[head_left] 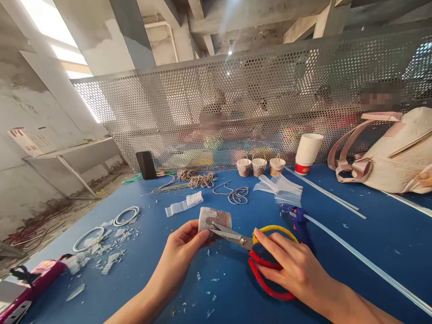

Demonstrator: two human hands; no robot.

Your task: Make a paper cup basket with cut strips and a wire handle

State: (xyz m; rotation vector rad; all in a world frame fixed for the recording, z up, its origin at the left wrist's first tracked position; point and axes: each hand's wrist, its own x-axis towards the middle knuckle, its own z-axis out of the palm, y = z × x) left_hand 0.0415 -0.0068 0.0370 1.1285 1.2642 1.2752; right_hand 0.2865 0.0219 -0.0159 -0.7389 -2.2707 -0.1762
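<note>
My left hand [189, 245] grips a small paper cup [221, 217] wrapped in grey-brown cord, tipped on its side above the blue table. In my right hand [286, 263] is a pair of scissors [245, 241] with one yellow and one red handle loop. Its blades are slightly parted and reach the cup's wrapped side beside my left thumb. Whether anything lies between the blades is too small to tell. Just beyond my right hand lies a blue glue gun [294, 214] with a long clear glue stick.
Three small handled baskets [259, 166], stacked paper cups [308, 153] and a pink-white bag [398, 153] line the perforated screen [175, 108]. Cord bundles [202, 179], ribbed strips [280, 186], white rings [88, 238], scraps, a phone [146, 164] and a power strip [37, 281] lie around. Behind the screen are people.
</note>
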